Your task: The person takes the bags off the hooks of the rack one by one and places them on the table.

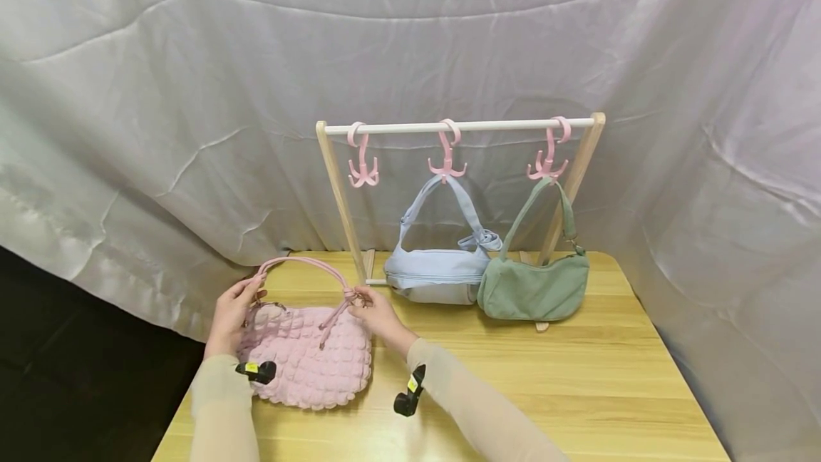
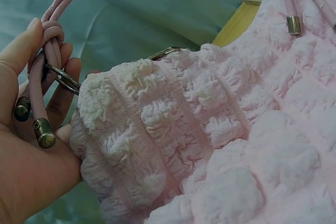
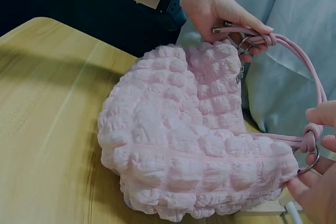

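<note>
A pink quilted handbag (image 1: 308, 362) with puffy squares sits on the left part of the table. My left hand (image 1: 232, 309) holds the left base of its cord strap (image 1: 308, 260), thumb at the knot (image 2: 52, 34) and fingers behind it. At the other end, my right hand (image 1: 381, 316) pinches the strap near the right knot (image 3: 311, 136) and its metal ring (image 3: 313, 162). The strap arches up between both hands. Metal-tipped cord ends (image 2: 44, 135) hang beside the left palm, and another pair dangles over the bag's front.
Behind stands a wooden rack with a white bar (image 1: 398, 128). Pink hooks hang along it: the left hook (image 1: 363, 170) is bare, the middle one carries a light blue bag (image 1: 436, 273), the right one a green bag (image 1: 535, 287). Grey curtains (image 1: 410, 55) surround the table (image 1: 545, 391).
</note>
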`<state>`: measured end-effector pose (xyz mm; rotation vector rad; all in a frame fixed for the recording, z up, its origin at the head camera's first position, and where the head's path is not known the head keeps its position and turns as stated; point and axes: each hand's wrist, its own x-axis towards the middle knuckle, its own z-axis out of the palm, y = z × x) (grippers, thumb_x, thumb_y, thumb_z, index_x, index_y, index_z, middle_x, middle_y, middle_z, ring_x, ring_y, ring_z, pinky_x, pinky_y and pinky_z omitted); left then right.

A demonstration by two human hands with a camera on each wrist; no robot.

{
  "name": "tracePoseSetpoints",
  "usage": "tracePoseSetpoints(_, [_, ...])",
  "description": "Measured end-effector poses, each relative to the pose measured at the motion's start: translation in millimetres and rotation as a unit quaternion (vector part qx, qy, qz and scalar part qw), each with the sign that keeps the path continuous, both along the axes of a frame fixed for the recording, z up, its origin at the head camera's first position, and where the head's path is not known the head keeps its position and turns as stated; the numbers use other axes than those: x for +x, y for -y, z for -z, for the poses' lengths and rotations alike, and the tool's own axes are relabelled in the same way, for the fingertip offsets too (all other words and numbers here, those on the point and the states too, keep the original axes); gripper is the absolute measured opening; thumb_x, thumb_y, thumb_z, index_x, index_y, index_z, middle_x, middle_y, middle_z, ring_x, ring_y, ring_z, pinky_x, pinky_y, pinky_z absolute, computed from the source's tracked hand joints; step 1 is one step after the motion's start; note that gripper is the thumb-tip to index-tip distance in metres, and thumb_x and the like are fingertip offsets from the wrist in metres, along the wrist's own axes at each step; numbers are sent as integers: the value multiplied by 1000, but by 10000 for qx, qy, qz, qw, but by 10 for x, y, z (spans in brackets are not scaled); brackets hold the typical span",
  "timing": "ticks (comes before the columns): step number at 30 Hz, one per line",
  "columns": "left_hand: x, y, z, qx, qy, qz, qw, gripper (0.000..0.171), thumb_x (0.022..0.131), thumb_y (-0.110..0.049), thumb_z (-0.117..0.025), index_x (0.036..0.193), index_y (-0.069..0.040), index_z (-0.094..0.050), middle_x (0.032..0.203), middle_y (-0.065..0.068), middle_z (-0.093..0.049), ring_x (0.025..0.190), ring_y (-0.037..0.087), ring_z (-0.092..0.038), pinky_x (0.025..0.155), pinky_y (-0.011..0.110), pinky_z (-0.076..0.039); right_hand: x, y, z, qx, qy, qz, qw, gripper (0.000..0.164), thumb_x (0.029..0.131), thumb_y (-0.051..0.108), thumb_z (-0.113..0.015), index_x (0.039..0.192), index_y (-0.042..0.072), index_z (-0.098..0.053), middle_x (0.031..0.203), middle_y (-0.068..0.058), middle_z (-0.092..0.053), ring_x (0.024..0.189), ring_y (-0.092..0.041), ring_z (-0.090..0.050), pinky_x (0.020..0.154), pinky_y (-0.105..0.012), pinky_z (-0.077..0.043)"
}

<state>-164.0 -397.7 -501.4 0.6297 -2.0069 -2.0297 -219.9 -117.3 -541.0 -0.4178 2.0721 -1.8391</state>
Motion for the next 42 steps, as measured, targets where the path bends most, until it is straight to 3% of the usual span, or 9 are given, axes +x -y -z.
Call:
tracePoseSetpoints(13, [-130, 55, 92, -134, 332, 46, 9993, 27, 91, -40, -65, 111, -22, -66, 88, -25, -64, 88, -1, -63, 80, 16, -49, -61, 11, 87, -325, 140, 61, 9994, 50, 86, 2, -66, 134, -4, -52, 139, -23, -52, 132, -43, -45, 109, -50, -40])
tracePoseSetpoints(16, [-165, 66, 119, -158, 371, 56, 9992, 26, 91, -40, -65, 110, -22, -66, 87, -25, -64, 86, -2, -63, 78, 14, -49, -65, 9, 100, -412, 206, -20, 9989, 52, 85, 2, -67, 135, -1, -52, 141, -22, -51, 130, -44, -46, 105, -48, -44])
tracePoseSetpoints(21, [-225, 82, 162, -195, 480, 101, 9986, 25, 92, -40, -65, 109, -22, -65, 86, -26, -64, 85, -2, -63, 77, 14, -49, -87, 12, 145, -470, 313, -171, 9983, 56, 86, 3, -67, 138, 1, -49, 145, -21, -47, 113, -35, -57, 93, -38, -52])
tracePoseSetpoints(25, [-265, 93, 179, -204, 637, 157, 9976, 36, 91, -43, -65, 117, -18, -62, 86, -25, -62, 86, 0, -63, 73, 16, -48, -35, -40, -14, -592, 440, -326, 9967, 57, 86, 1, -65, 140, -3, -46, 146, -24, -44, 103, -22, -57, 88, -31, -51])
tracePoseSetpoints(28, [-285, 82, 173, -315, 779, 194, 9963, 50, 92, -44, -63, 129, -11, -57, 85, -25, -61, 86, 0, -62, 72, 18, -47, 22, -81, -140, -645, 445, -359, 9963, 57, 86, -2, -63, 139, -6, -44, 144, -27, -43, 101, -19, -57, 88, -30, -51])
tracePoseSetpoints(33, [-326, 51, 189, -634, 921, 301, 9933, 65, 95, -45, -57, 141, -1, -46, 89, -23, -56, 82, -3, -60, 75, 20, -47, -35, -32, -27, -661, 552, -326, 9957, 58, 86, -1, -64, 140, -5, -44, 145, -26, -44, 107, -26, -58, 93, -39, -51])
tracePoseSetpoints(37, [-365, 55, 228, -819, 956, 390, 9913, 65, 97, -44, -54, 143, 1, -43, 99, -15, -55, 80, -6, -59, 78, 19, -48, -116, 36, 155, -687, 646, -257, 9952, 62, 86, 1, -65, 143, -2, -41, 147, -23, -42, 115, -34, -56, 98, -41, -49])
tracePoseSetpoints(42, [-394, 66, 265, -1115, 1057, 493, 9869, 62, 100, -40, -50, 143, 4, -41, 124, 11, -55, 77, -8, -57, 77, 19, -48, -142, 59, 237, -816, 705, -221, 9939, 66, 86, 2, -65, 146, -2, -37, 150, -23, -39, 125, -42, -50, 105, -46, -45])
